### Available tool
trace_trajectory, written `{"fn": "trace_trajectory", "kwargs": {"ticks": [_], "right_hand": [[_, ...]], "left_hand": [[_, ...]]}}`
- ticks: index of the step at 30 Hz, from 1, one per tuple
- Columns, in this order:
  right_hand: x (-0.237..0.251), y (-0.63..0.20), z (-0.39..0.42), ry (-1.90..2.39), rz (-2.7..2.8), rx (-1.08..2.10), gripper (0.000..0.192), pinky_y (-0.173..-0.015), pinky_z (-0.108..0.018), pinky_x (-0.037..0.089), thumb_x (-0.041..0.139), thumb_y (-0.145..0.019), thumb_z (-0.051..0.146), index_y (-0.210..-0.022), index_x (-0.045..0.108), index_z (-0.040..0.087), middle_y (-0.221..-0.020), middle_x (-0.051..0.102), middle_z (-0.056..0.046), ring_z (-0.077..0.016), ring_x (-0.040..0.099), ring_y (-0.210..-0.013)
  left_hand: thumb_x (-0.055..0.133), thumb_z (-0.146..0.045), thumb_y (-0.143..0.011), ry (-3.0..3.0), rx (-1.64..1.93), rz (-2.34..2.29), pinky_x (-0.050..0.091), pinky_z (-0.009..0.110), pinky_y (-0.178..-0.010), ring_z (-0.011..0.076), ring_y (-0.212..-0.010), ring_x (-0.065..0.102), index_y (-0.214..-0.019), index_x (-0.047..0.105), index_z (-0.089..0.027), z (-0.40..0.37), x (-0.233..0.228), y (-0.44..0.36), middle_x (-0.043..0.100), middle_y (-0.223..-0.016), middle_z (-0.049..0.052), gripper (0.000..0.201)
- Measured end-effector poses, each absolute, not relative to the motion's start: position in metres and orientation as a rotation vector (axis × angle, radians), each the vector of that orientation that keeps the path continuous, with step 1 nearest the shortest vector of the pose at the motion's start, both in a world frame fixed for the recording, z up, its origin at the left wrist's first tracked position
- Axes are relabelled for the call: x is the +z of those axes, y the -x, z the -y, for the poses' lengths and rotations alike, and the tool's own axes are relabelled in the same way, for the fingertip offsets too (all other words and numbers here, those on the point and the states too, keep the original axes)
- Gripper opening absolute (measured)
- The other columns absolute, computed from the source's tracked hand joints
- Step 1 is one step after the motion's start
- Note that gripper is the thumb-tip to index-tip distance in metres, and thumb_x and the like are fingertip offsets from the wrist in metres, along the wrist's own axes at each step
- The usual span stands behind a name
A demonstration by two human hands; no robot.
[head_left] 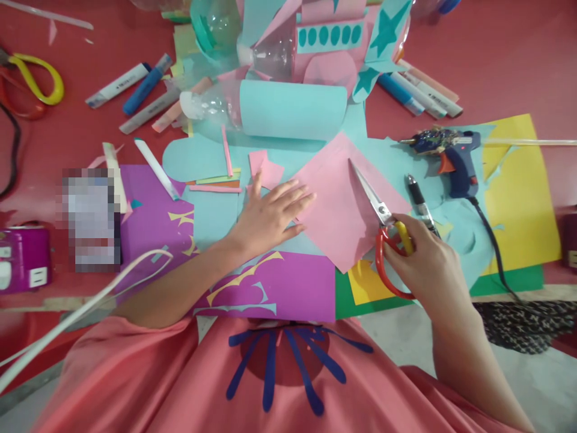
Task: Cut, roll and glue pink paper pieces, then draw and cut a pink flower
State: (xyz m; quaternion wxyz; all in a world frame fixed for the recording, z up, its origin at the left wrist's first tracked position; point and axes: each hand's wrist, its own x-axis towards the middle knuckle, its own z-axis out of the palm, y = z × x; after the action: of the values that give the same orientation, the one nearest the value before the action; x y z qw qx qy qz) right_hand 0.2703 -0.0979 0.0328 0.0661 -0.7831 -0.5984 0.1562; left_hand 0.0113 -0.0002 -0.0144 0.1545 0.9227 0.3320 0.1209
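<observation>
Red flat-topped table (505,60): carries papers and tools around clear plastic bottle wrapped in light-blue paper (293,109) (ref)
Purple rectangular paper sheet (311,285): flat, near side of bottle
Green paper sheet (523,279): right of bottle, nearer, partly under yellow paper sheet (523,198)
Yellow-and-red-handled scissors (58,84): well left of bottle
Blue cylindrical marker (146,84): left of bottle's cap
Purple boxy thing with white panels (27,255): far left of bottle, nearer

red table (518,60) above pale floor (545,385), perhaps concrete
</observation>
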Motion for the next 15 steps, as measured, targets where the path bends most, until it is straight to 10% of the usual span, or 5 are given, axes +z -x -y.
{"fn": "trace_trajectory", "kwargs": {"ticks": [9,15], "right_hand": [[0.063,-0.27,0.08,2.486,1.905,0.358,0.045,-0.055,-0.035,0.042,0.051,-0.091,0.055,-0.12,0.064,0.022,-0.085,0.075,-0.01,-0.03,0.069,-0.076],[0.034,-0.24,0.047,1.626,2.437,0.324,0.032,-0.092,-0.048,0.052,0.054,-0.094,0.035,-0.118,0.061,0.016,-0.12,0.069,-0.017,-0.0331,0.063,-0.113]], "left_hand": [[0.045,-0.026,-0.1,-2.812,0.389,-0.855,0.047,0.038,-0.103,0.0222,-0.113,0.065,-0.122,0.061,-0.017,-0.007,-0.012,-0.009,0.071,-0.12,0.01,0.029],[0.039,-0.03,-0.101,-2.748,0.433,-0.877,0.049,0.037,-0.099,0.0219,-0.109,0.066,-0.118,0.061,-0.018,-0.007,-0.014,-0.009,0.072,-0.114,0.009,0.03]]}}
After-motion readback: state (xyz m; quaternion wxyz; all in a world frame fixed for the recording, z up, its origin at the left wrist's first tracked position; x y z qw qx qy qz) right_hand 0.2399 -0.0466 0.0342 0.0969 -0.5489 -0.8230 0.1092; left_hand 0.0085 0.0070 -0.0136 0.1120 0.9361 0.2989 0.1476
